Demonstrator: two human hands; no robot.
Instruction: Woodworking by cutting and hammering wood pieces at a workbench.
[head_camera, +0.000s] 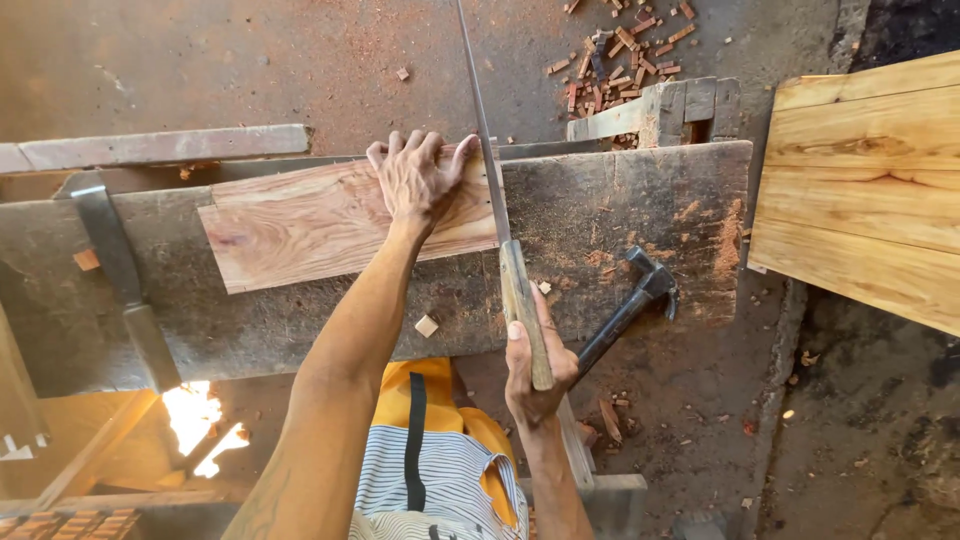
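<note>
Reddish, strongly grained wood makes up the short plank (330, 220) we see lying flat on the dark, worn workbench (620, 200), its right end meeting the hand saw (487, 150). Our left hand (415, 178) lies spread, palm down, on the plank's far right corner. Our right hand (535, 370) is wrapped tight around the saw's wooden handle, near a claw hammer (635, 300) on the bench's right.

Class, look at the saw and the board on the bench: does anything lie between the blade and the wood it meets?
Nothing visible does. The saw, held in the right hand, rests at the right end of the board, beside the left hand pressing on it.
</note>
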